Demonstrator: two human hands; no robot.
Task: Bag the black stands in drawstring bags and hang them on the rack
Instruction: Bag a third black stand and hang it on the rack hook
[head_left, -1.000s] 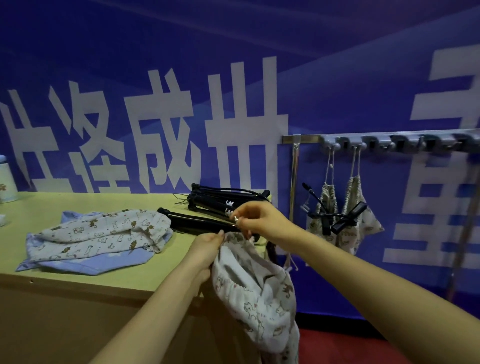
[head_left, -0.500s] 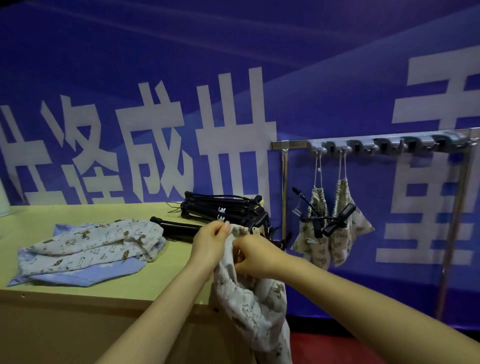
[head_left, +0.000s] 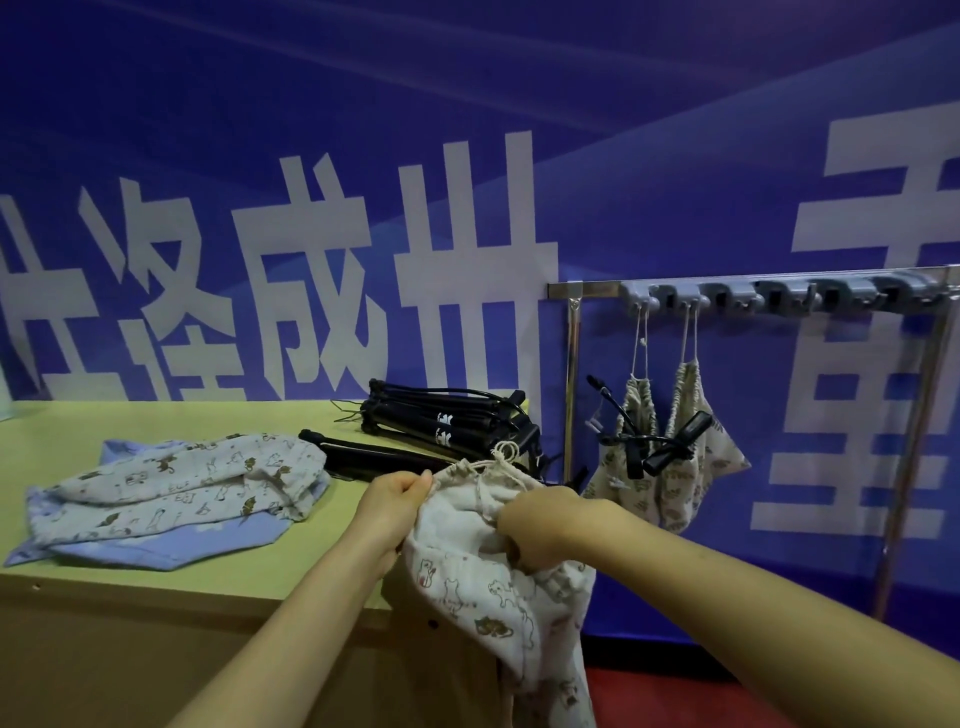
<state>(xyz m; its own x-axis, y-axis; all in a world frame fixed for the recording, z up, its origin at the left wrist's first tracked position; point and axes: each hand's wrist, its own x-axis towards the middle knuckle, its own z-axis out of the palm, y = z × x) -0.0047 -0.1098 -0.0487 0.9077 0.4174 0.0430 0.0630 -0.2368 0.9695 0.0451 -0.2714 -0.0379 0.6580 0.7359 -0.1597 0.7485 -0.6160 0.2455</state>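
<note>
A white printed drawstring bag (head_left: 483, 587) hangs off the table's right end, held by both hands. My left hand (head_left: 392, 501) pinches its gathered rim on the left. My right hand (head_left: 540, 525) grips the cloth at the mouth on the right. Several black stands (head_left: 447, 431) lie piled on the yellow table (head_left: 156, 577) just behind the bag. On the rack (head_left: 779, 296) at the right, two filled bags (head_left: 670, 462) hang by their cords with black stand parts sticking out.
A heap of spare printed and blue bags (head_left: 171, 493) lies on the table's left half. The rack's metal post (head_left: 571, 374) stands right beside the table end; several grey hooks to the right hold nothing. A blue banner wall is behind; red floor is below.
My right hand has come down from above the stands and now grips the bag's mouth. My left hand stays at the bag's rim. The bag's mouth has bunched up between both hands.
</note>
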